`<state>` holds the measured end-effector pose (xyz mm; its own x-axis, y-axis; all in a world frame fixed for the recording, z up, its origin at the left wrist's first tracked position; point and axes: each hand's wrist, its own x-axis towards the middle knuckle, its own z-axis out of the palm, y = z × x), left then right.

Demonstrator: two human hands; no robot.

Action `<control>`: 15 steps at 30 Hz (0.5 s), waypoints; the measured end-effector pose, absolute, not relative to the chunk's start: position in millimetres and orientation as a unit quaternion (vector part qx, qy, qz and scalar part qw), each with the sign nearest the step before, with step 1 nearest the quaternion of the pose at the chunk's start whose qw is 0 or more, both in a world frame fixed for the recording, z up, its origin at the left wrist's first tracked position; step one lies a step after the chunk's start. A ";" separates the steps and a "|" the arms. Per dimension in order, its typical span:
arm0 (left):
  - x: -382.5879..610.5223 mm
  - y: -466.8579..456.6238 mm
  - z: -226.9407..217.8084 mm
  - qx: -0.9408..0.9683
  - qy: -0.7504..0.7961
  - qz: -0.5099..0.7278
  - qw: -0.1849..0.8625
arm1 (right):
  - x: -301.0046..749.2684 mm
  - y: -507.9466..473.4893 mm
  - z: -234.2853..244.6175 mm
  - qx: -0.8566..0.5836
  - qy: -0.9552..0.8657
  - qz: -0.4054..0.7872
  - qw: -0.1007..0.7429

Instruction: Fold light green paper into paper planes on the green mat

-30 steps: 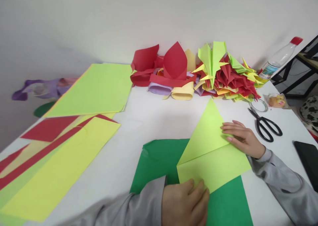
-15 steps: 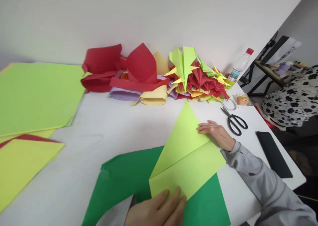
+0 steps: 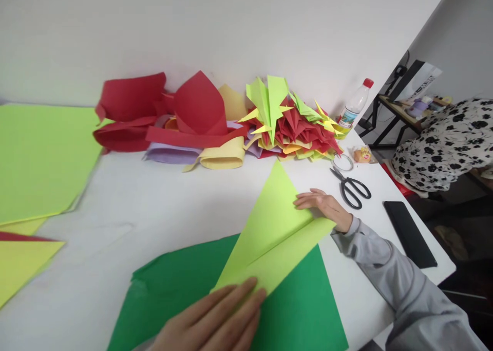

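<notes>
A lime-green sheet of paper (image 3: 265, 222), folded with a crease running slantwise across it, lies partly over a dark green sheet (image 3: 173, 274). My left hand (image 3: 211, 320) is at its lower edge, fingers stretched out over the flap, which bulges slightly; the thumb is hidden. At the sheet's right side, my right hand (image 3: 323, 207) rests its outstretched fingertips on the upper layer, near the end of the crease. The flap's right corner reaches up beside that wrist.
Behind stand red folded papers (image 3: 200, 104) and a pile of pointed paper pieces (image 3: 292, 122). Scissors (image 3: 350, 186), a bottle (image 3: 354, 104), a wrapped snack (image 3: 362, 154) and a black flat object (image 3: 410, 233) are on the right. Lime-green sheets (image 3: 42, 161) lie left.
The lower flap of the lime-green sheet has risen and shows narrower. My left hand has moved up and left with its edge. My right hand stays at the same place on the paper; the view has shifted.
</notes>
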<state>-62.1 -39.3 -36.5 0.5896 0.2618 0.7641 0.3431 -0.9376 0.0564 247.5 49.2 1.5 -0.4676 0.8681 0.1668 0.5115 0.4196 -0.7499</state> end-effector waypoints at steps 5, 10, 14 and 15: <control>-69.8 3.1 -10.3 -0.881 -0.319 -0.340 0.080 | 248.8 49.2 -2.4 -0.423 -0.802 0.293 0.305; -53.3 4.4 -4.5 -0.868 -0.323 -0.355 0.130 | 247.5 46.6 -5.7 -0.448 -0.797 0.247 0.320; -46.1 1.4 -8.9 -0.917 -0.226 -0.310 0.112 | 237.0 37.1 -2.9 -0.460 -0.813 0.080 0.348; -45.5 3.1 -9.7 -0.920 -0.226 -0.302 0.106 | 232.6 33.3 -1.5 -0.455 -0.818 0.024 0.351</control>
